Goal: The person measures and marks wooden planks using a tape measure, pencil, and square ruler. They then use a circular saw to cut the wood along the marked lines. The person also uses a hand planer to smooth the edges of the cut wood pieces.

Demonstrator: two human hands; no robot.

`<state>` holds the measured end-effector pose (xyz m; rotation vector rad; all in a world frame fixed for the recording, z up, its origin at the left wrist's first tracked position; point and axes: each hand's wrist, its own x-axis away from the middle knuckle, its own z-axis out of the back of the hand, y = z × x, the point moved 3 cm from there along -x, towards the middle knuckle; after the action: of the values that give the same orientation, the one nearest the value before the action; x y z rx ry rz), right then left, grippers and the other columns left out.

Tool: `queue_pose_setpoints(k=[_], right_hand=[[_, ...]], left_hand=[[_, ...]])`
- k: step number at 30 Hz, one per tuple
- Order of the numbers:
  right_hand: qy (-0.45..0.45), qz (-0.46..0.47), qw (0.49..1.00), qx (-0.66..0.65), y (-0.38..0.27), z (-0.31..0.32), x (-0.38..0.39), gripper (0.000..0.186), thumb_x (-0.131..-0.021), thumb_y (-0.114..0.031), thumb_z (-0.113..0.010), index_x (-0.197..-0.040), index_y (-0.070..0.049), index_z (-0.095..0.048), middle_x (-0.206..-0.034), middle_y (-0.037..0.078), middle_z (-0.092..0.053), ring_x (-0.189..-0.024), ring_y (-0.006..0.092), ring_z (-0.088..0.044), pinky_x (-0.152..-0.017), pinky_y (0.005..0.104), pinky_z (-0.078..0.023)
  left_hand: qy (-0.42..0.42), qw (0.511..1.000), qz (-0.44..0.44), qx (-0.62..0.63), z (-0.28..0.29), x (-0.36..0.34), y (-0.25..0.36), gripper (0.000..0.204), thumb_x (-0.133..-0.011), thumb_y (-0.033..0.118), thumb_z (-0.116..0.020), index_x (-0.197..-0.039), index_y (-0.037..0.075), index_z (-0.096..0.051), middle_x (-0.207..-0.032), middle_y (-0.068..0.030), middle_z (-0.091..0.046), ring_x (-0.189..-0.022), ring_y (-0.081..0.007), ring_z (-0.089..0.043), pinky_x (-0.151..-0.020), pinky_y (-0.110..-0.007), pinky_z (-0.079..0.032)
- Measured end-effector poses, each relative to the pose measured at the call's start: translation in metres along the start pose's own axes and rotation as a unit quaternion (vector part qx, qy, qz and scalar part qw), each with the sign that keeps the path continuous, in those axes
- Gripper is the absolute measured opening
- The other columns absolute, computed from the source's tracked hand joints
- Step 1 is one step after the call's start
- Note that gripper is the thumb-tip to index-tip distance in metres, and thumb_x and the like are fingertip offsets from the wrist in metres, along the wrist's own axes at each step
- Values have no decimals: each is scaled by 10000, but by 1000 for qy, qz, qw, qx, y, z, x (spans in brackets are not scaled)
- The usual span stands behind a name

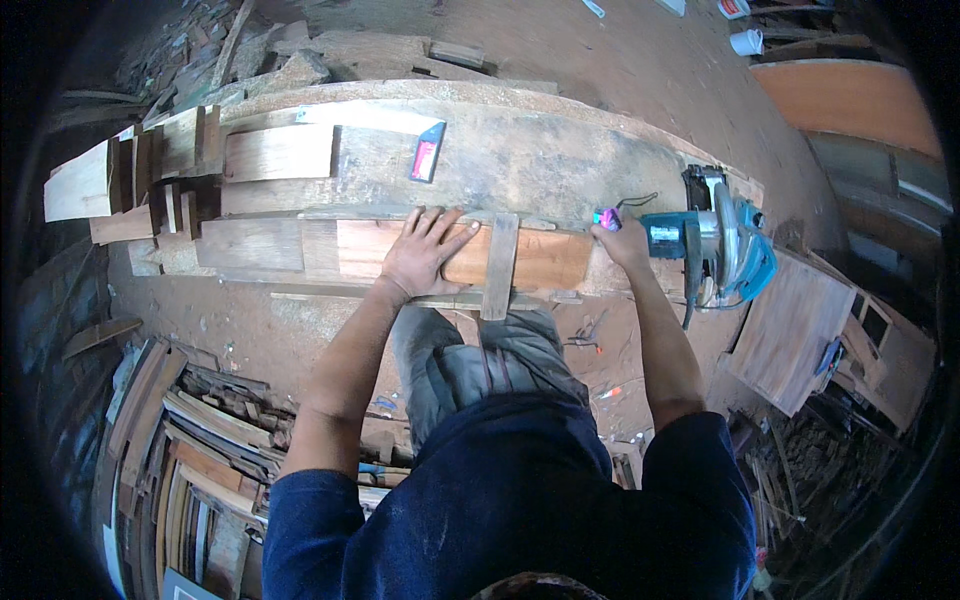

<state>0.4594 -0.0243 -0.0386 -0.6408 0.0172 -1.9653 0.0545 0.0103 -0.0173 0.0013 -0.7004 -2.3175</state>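
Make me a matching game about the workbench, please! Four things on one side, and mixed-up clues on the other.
Things:
1. Left hand
2. Power saw
3. L-shaped square
4. Short wooden strip

Clues:
A. Lies crosswise over the long board
B. Teal, at the right end of the workbench
C. Spread out, palm down
D. Has a pink handle

Right pairs: 1-C, 2-B, 3-D, 4-A

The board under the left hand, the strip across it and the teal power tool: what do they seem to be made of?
The board looks like bare wood, by its reddish-brown grain, apparently unvarnished. The strip is probably wood too, duller and greyer. The teal power tool likely has a plastic housing, judging by its even colour; its curved guard may be metal, from the grey sheen.
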Motion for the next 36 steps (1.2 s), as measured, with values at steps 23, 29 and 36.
queue_pose_setpoints(k=[23, 29, 36], right_hand=[[-148, 85, 813, -556, -241, 90, 45, 448, -1101, -156, -470, -1543, -105, -421, -794, -40, -591, -570, 59, -483, -482, 218, -397], [-38, 355, 808, -469, -221, 221, 161, 467, -1080, -161, -509, -1529, -62, -430, -927, 32, -601, -722, 120, -510, -619, 248, -426], [-27, 513, 760, -399, -234, 216, 221, 464, -1066, -176, -542, -1495, -18, -459, -1042, 88, -615, -871, 169, -545, -757, 292, -441]], left_hand=[[21, 999, 0, 29, -1, 1, -4, 1074, -676, 709, -742, -1591, 263, -400, -1538, -150, -440, -1394, -378, -415, -1204, -584, -261], [34, 999, -1, 24, -7, 12, -6, 1092, -676, 766, -730, -1589, 267, -400, -1523, -178, -444, -1403, -412, -406, -1194, -621, -259], [55, 998, -14, 15, -12, 11, -4, 1120, -667, 750, -753, -1605, 271, -372, -1520, -198, -435, -1425, -424, -375, -1218, -612, -217]])
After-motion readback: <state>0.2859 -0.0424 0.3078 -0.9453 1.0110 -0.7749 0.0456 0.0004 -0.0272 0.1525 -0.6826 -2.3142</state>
